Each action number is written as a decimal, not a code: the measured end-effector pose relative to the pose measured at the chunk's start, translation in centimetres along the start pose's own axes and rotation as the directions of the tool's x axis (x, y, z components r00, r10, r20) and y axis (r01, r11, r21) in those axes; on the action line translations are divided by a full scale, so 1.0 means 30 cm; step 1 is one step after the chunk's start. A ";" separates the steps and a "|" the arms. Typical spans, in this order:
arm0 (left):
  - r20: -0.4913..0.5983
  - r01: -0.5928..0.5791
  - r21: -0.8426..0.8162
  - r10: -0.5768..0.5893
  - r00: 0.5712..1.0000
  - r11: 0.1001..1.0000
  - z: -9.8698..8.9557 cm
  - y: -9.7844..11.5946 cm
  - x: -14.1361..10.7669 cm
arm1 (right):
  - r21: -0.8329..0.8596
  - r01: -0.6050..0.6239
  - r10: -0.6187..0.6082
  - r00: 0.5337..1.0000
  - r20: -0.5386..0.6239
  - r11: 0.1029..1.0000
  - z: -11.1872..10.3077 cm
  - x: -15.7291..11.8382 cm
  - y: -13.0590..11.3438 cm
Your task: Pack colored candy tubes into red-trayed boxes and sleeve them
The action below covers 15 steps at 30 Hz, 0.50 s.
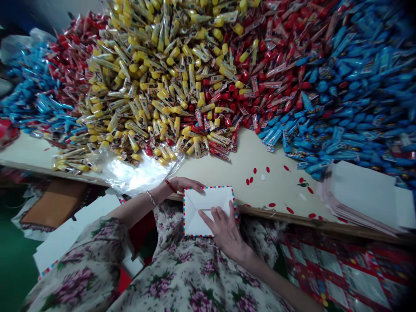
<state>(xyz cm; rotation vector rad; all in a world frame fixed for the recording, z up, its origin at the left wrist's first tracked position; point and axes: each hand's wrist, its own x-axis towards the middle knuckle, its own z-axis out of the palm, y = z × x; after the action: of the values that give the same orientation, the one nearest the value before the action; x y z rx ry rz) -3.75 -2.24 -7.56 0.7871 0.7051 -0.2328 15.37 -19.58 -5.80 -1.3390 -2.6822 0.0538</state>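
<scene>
A white envelope point(195, 221) with a red, blue and yellow striped border lies over my lap, flap side up, at the table's front edge. My left hand point(190, 184) holds its upper left edge, fingers lying along the top and the thumb out of sight. Across the envelope's middle and right side, my right hand point(224, 227) rests with its fingers spread, fingertips touching the flap. Beyond the envelope, a crumpled clear plastic bag point(139, 173) lies on the table near my left wrist.
Heaps of small yellow-capped tubes point(156, 86), red tubes point(276, 65) and blue tubes point(364, 104) cover the back of the table point(250, 151). Red oval stickers point(272, 205) are scattered in front. White envelopes point(360, 195) are stacked at right; more white envelopes point(74, 234) lie at lower left.
</scene>
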 end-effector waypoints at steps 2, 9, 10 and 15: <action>-0.002 0.021 0.001 -0.021 1.000 1.000 0.002 0.006 0.002 | -0.009 -0.014 0.014 1.000 0.005 1.000 0.001 0.003 -0.001; -0.097 0.102 0.030 -0.098 0.990 0.994 0.011 0.001 -0.006 | -0.033 -0.042 0.043 0.999 0.031 0.999 0.010 0.033 -0.020; -0.124 0.093 0.049 -0.086 0.988 0.994 0.019 0.004 -0.015 | -0.025 -0.025 0.025 0.999 0.020 0.999 -0.005 0.036 -0.015; -0.349 -0.063 0.138 0.108 0.931 0.988 0.078 0.106 -0.174 | 0.159 0.206 -0.168 0.959 -0.228 0.965 -0.212 -0.013 0.127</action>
<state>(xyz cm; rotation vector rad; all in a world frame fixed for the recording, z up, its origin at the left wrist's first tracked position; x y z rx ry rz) -5.10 -2.04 -1.17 0.9909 1.0031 -0.0528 19.54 -17.80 0.08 -0.9736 -2.5395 0.1238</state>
